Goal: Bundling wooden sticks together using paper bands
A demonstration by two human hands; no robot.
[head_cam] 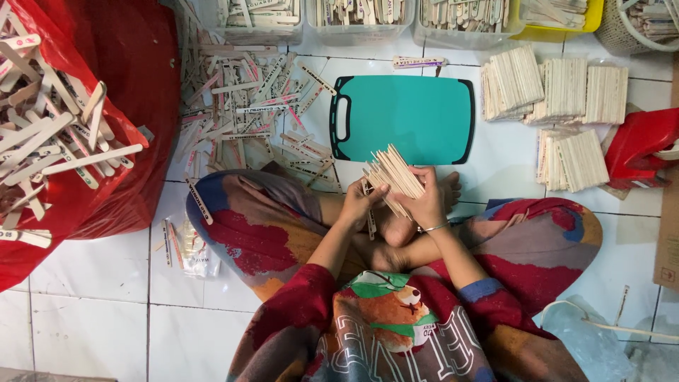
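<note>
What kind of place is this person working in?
Likely a home workshop for sorting wooden sticks: tiled floor, a red bag of sticks, tied stick bundles, and both hands holding a stick bunch.

A: Specify colours, floor level.
B: Cutting board (410,117): teal face, black rim. Floor tiles (92,318): white, grey grout. Plastic bag (134,64): red.
A: Wooden items?
B: Bundle of sticks (395,173): pale tan. Stacked sticks (566,88): same tan. Loose sticks (247,99): tan, some pink-tipped.
A: Garments?
B: Skirt (254,226): red, blue, orange patches. Shirt (396,332): dark red, bear print. Top-edge tub (559,30): yellow.
</note>
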